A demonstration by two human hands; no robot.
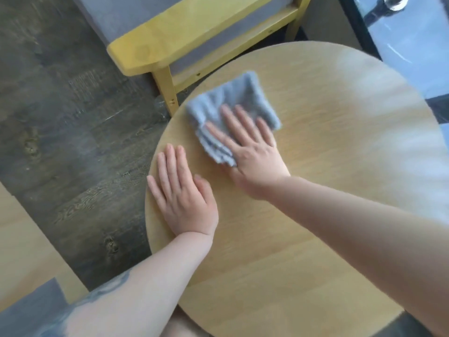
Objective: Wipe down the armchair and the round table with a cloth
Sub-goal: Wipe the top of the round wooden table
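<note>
A round light-wood table (315, 215) fills the middle and right of the view. A folded grey-blue cloth (233, 103) lies on its far left part. My right hand (252, 152) presses flat on the cloth with fingers spread, covering its near half. My left hand (184, 193) rests flat and open on the bare tabletop by the left rim, just beside the cloth, holding nothing. The armchair (150, 47), with a yellow wooden frame and grey cushions, stands beyond the table at the top.
Dark wood-grain floor (73, 132) lies to the left of the table. A black-framed glass surface (401, 40) with reflections is at the top right. A pale wooden surface (21, 239) shows at the lower left edge.
</note>
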